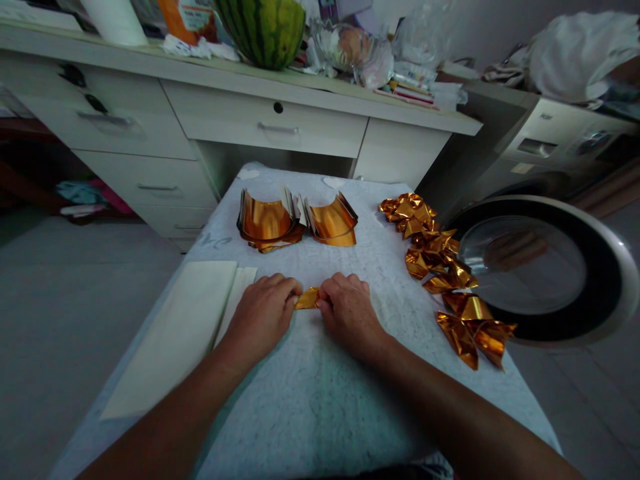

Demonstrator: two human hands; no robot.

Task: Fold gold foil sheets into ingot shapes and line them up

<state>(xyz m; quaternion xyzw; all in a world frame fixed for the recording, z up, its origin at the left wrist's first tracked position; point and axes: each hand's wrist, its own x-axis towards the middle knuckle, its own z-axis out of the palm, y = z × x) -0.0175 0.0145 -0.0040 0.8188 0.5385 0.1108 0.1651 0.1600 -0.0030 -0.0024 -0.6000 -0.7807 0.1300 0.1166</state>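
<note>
A small gold foil piece (307, 298) lies low over the cloth-covered table, stretched between my two hands. My left hand (271, 308) is closed on its left end, and my right hand (349, 308) pinches its right end. Beyond them stand two stacks of curved gold foil sheets, the left stack (267, 220) and the right stack (333, 221), side by side. Folded gold foil pieces (433, 253) form a long row on the right side. Pale paper sheets (177, 333) lie to the left, partly behind my left forearm.
The table (320, 413) has a light blue cloth. Behind it is a white desk (270, 127) with drawers, bearing a watermelon (267, 30), an orange packet (190, 20) and plastic bags. At the right, a washing machine's round door (530, 267) hangs open beside the table edge.
</note>
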